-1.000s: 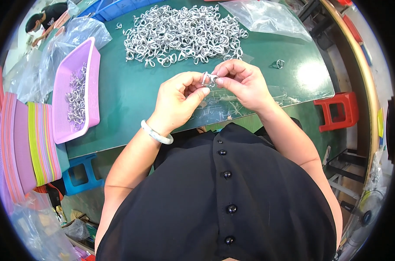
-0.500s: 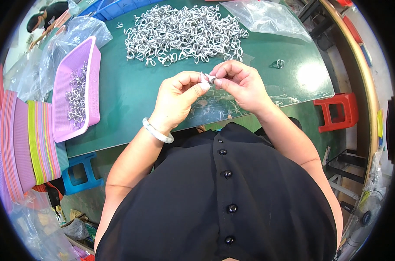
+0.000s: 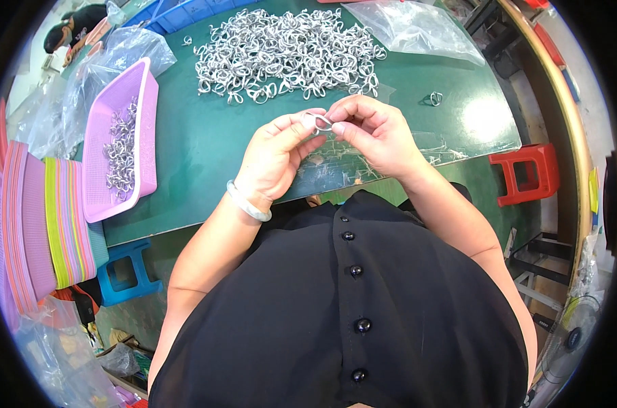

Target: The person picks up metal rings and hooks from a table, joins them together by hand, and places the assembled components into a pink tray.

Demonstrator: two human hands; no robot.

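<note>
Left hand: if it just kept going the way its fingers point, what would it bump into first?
The left hand points up-right at the metal ring it pinches, so it would probably meet the right hand just behind it. The pile of rings lies farther off.

A small factory or assembly workshop: a green work table (image 3: 206, 146) carries a large heap of identical metal clips (image 3: 288, 54) at the top of the frame, a pink sorting tray (image 3: 145, 122) at upper left, clear plastic bags (image 3: 417, 24), stacked coloured trays (image 3: 43, 224) and plastic stools (image 3: 533, 173) around
</note>
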